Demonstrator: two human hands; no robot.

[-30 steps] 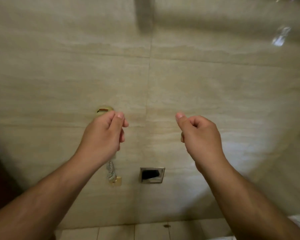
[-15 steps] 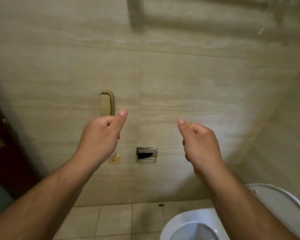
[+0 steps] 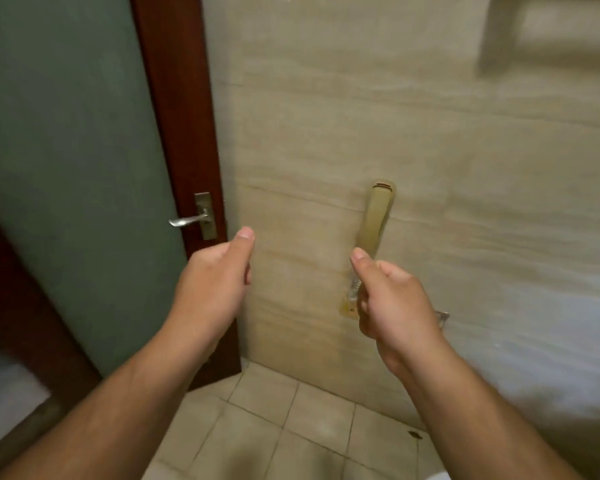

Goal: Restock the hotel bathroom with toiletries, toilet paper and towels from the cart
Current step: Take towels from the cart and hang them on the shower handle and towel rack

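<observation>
door frame (image 3: 174,98): dark glossy wood | door panel (image 3: 66,133): matt green | lever handle (image 3: 187,221): shiny metal | wall (image 3: 361,116): smooth beige tile

door (image 3: 70,150) at left, wall phone (image 3: 376,216) jutting ahead

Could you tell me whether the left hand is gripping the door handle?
No, the left hand is apart from the door handle, its fingers curled around nothing.

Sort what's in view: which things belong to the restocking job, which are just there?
Job: left hand and right hand, both curled, empty; no supplies or cart visible.
Just there: green glass door in dark red wooden frame, silver metal lever handle, beige plastic wall phone handset, pale square floor tiles.
</observation>
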